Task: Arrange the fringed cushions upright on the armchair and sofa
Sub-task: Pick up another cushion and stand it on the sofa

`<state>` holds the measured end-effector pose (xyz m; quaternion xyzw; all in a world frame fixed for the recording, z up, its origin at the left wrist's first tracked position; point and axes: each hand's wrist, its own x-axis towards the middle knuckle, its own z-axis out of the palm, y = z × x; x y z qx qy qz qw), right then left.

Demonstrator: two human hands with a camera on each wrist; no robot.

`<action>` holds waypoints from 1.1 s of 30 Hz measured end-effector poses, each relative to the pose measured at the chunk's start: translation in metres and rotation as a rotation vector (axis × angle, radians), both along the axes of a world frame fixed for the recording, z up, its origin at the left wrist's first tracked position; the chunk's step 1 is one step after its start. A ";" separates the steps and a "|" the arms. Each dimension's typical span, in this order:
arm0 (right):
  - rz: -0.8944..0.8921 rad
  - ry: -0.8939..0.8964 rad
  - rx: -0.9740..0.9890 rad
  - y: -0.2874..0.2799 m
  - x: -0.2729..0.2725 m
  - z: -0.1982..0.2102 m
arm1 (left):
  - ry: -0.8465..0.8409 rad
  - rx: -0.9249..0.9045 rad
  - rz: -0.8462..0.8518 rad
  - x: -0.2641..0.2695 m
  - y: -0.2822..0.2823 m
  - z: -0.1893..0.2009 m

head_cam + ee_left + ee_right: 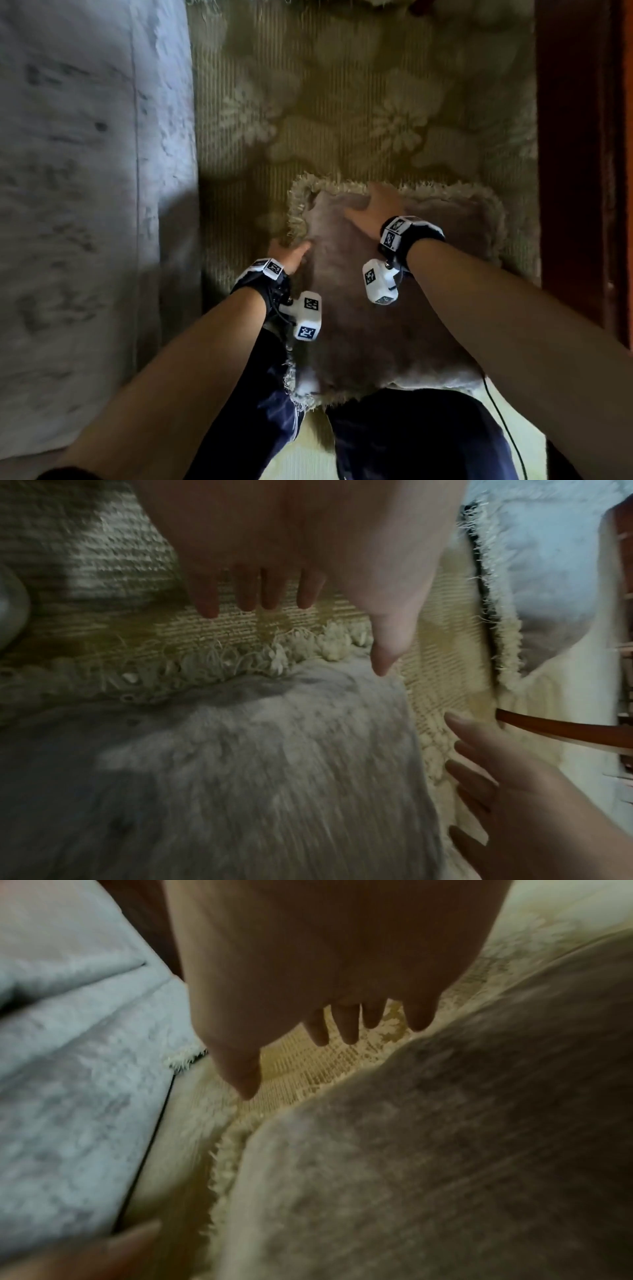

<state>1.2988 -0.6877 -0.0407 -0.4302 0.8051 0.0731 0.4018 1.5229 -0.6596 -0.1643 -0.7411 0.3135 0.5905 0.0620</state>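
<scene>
A fringed cushion with a grey-brown plush face and cream fringe leans from the olive floral armchair seat back against my legs. My left hand is at its upper left edge, fingers straight over the fringe and the thumb tip touching the plush face. Near the top edge my right hand rests flat on the cushion with its fingers spread. The right wrist view shows that hand with straight fingers above the cushion. Neither hand is curled round anything.
A pale grey plush surface runs along the left of the seat. A dark red wooden arm borders the right. The left wrist view shows a second pale fringed piece at the upper right. A black cable hangs by my dark trousers.
</scene>
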 end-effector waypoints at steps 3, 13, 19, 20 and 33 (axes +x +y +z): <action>0.234 0.053 0.106 0.000 0.001 -0.026 | 0.132 0.097 -0.007 -0.006 0.003 -0.001; 0.404 0.001 0.130 -0.022 -0.006 0.063 | 0.116 -0.033 -0.162 -0.042 0.001 0.164; 0.219 -0.144 -0.020 -0.036 -0.001 0.218 | 0.057 -0.119 -0.224 -0.034 -0.031 0.308; 0.212 -0.145 -0.035 -0.041 0.001 0.249 | 0.036 -0.137 -0.250 -0.032 -0.038 0.340; 0.173 -0.161 -0.324 -0.124 0.035 0.600 | 0.045 -0.469 -0.209 0.022 -0.159 0.631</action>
